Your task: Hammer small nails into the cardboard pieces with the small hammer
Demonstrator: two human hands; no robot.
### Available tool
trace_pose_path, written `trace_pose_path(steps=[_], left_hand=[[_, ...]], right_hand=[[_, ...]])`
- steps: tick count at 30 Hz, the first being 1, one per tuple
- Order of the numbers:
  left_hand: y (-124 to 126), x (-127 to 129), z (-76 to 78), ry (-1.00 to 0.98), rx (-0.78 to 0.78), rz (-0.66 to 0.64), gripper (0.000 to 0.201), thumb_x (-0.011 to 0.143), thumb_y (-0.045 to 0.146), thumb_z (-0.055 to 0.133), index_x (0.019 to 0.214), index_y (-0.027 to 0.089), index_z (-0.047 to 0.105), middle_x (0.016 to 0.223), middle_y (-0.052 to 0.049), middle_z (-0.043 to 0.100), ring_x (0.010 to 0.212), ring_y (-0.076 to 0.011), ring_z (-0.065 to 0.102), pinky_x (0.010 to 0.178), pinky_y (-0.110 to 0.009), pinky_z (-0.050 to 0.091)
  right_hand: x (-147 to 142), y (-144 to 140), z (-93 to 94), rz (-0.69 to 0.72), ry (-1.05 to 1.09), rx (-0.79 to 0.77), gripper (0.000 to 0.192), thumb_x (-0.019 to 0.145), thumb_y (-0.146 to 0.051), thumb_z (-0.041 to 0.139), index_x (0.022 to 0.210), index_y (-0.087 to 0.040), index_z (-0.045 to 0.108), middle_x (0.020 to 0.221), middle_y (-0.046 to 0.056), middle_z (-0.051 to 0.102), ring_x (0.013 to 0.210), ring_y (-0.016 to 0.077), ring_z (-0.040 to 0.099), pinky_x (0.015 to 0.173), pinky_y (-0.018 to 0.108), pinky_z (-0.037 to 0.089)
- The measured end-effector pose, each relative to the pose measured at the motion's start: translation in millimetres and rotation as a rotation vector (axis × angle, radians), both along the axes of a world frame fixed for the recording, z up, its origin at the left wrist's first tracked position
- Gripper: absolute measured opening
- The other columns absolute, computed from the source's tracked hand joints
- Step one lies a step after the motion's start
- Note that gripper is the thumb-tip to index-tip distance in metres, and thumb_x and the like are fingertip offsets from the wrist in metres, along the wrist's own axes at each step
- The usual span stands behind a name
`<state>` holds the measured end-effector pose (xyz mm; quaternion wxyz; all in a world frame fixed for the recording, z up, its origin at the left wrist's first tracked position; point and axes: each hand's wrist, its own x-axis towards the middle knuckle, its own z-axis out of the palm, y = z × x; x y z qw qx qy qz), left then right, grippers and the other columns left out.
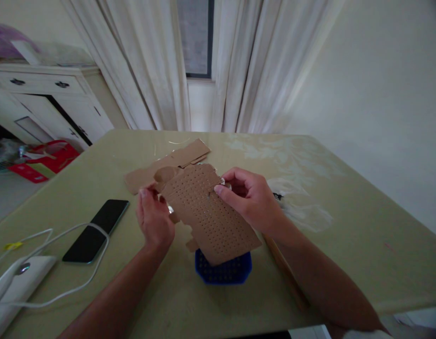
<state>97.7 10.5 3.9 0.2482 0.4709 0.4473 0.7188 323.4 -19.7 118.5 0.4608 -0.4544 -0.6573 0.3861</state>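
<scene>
A brown cardboard piece (207, 212), punched with rows of small holes and ragged along its edges, is held up at a tilt between both hands. My left hand (156, 219) is closed on its upper left edge, where a flap curls; a small shiny bit shows by the fingers. At the upper right edge, my right hand (251, 197) pinches the cardboard, thumb in front and fingers partly hidden behind. Small whitish bits show at those fingertips, too small to name. Below the cardboard stands a blue basket (223, 278), partly covered by it, its contents mostly hidden.
Further back lie flat cardboard strips (189, 154). A black phone (95, 230) rests at left, crossed by a white cable (97, 275) near a white power strip (30, 287). Clear plastic film (306, 212) lies at right. A brown strip (286, 275) runs under my right forearm.
</scene>
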Motion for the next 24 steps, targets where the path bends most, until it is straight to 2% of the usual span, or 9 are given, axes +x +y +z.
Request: trace_pose_path(steps=[2, 4, 7, 9, 13, 17, 24], left_hand=[[1, -2, 8.1, 0.072, 0.098, 0.137, 0.038, 0.115, 0.051, 0.042, 0.127, 0.027, 0.068, 0.128, -0.010, 0.071, 0.104, -0.0221, 0.069, 0.081, -0.037, 0.057], [-6, -3, 13.9, 0.260, 0.244, 0.204, 0.030, 0.107, 0.045, 0.061, 0.128, 0.027, 0.072, 0.132, -0.011, 0.071, 0.116, -0.0265, 0.068, 0.091, -0.042, 0.057], [-23, 0, 17.0, 0.613, 0.434, 0.109, 0.030, 0.100, 0.036, 0.074, 0.130, 0.030, 0.076, 0.134, -0.010, 0.074, 0.122, -0.0301, 0.068, 0.104, -0.050, 0.053], [-31, 3, 17.6, 0.698, 0.469, 0.049, 0.030, 0.098, 0.031, 0.078, 0.128, 0.032, 0.077, 0.133, -0.009, 0.076, 0.119, -0.0299, 0.070, 0.105, -0.051, 0.052], [-34, 7, 21.9, 0.701, 0.460, 0.020, 0.025, 0.098, 0.029, 0.080, 0.122, 0.033, 0.079, 0.124, -0.007, 0.079, 0.113, -0.0292, 0.073, 0.102, -0.053, 0.054], [-34, 8, 31.1, 0.627, 0.458, -0.088, 0.023, 0.098, 0.026, 0.082, 0.120, 0.032, 0.079, 0.118, -0.006, 0.080, 0.105, -0.0251, 0.076, 0.090, -0.045, 0.061], [-35, 8, 42.1, 0.626, 0.492, -0.070, 0.012, 0.097, 0.020, 0.083, 0.105, 0.028, 0.078, 0.107, -0.004, 0.081, 0.099, -0.0227, 0.075, 0.088, -0.043, 0.061]], right_hand=[[0, 0, 0.2, -0.039, -0.020, 0.026, 0.023, 0.093, -0.041, 0.083, 0.094, -0.021, 0.070, 0.073, -0.004, 0.064, 0.063, 0.0126, 0.055, 0.057, 0.025, 0.041], [-1, -2, 1.0, -0.039, -0.023, 0.027, 0.023, 0.093, -0.040, 0.083, 0.094, -0.021, 0.070, 0.072, -0.004, 0.063, 0.063, 0.0124, 0.055, 0.057, 0.025, 0.041], [-4, -6, 1.2, 0.029, -0.036, 0.007, 0.023, 0.093, -0.039, 0.083, 0.098, -0.021, 0.070, 0.076, -0.003, 0.066, 0.065, 0.0122, 0.056, 0.058, 0.025, 0.042], [-6, -9, 0.8, 0.053, -0.058, 0.013, 0.021, 0.094, -0.037, 0.082, 0.101, -0.021, 0.070, 0.080, -0.003, 0.066, 0.066, 0.0121, 0.056, 0.059, 0.024, 0.042], [-9, -12, 1.1, 0.071, -0.087, 0.021, 0.021, 0.095, -0.036, 0.081, 0.105, -0.021, 0.071, 0.081, -0.004, 0.066, 0.067, 0.0121, 0.055, 0.060, 0.024, 0.043], [-10, -13, 4.2, 0.131, -0.102, 0.000, 0.021, 0.096, -0.037, 0.081, 0.102, -0.021, 0.068, 0.082, -0.004, 0.064, 0.064, 0.0113, 0.052, 0.058, 0.024, 0.040], [-13, -15, 5.9, 0.165, -0.188, 0.018, 0.020, 0.100, -0.037, 0.072, 0.090, -0.022, 0.065, 0.071, -0.006, 0.053, 0.063, 0.0118, 0.046, 0.057, 0.026, 0.032]])
